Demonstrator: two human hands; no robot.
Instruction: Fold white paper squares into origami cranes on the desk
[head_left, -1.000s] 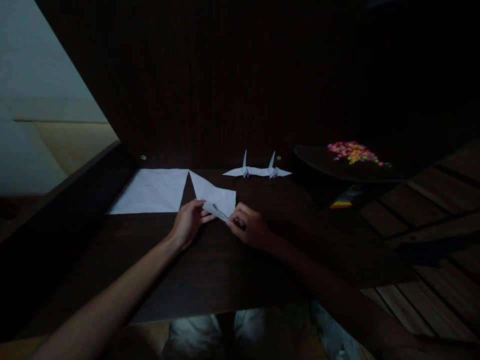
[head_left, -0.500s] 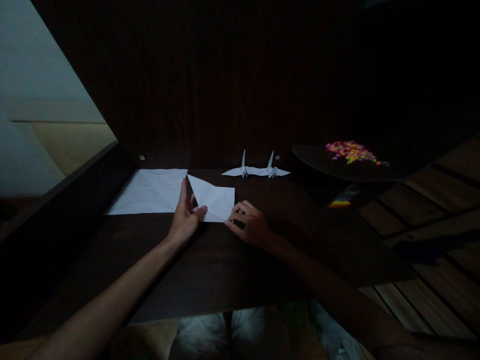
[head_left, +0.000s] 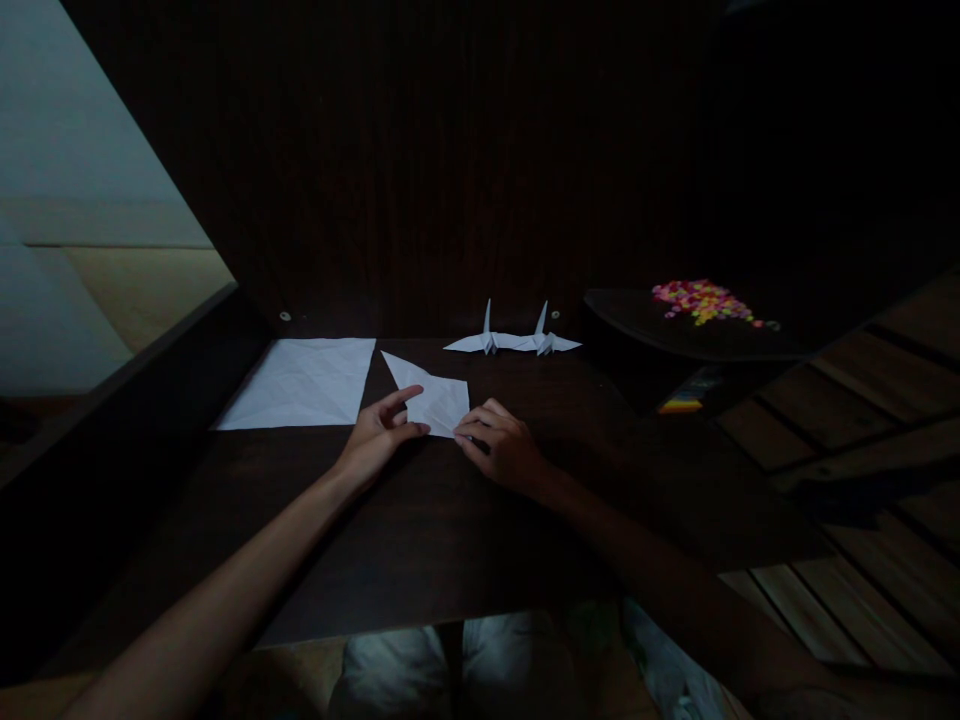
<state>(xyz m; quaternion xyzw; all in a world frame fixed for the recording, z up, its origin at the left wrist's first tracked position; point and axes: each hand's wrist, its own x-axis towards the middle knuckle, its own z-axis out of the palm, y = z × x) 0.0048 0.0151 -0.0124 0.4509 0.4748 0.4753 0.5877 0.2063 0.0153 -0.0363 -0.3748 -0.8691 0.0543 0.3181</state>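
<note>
A partly folded white sheet of paper (head_left: 442, 402) lies on the dark table between my hands, its pointed flap reaching up to the left. My left hand (head_left: 382, 425) touches its left side, index finger stretched over the paper and thumb at the lower edge, fingers apart. At the lower right corner my right hand (head_left: 499, 440) pinches the paper between thumb and fingers. Left of it a flat, creased white sheet (head_left: 304, 382) rests on the table. Two folded white paper cranes (head_left: 514, 343) stand behind, wing to wing.
A dark table (head_left: 375, 560) has an upright back panel (head_left: 420, 180) and a raised left side board (head_left: 112, 440). To the right, a curved shelf (head_left: 637, 325) bears a heap of small colourful pieces (head_left: 705, 302). Wooden slats (head_left: 862, 400) show at far right.
My left hand has moved right and turned, its index finger now over the paper instead of upright beside the flap. The flap is folded further inward, narrowing the paper. My right hand stays at the corner.
</note>
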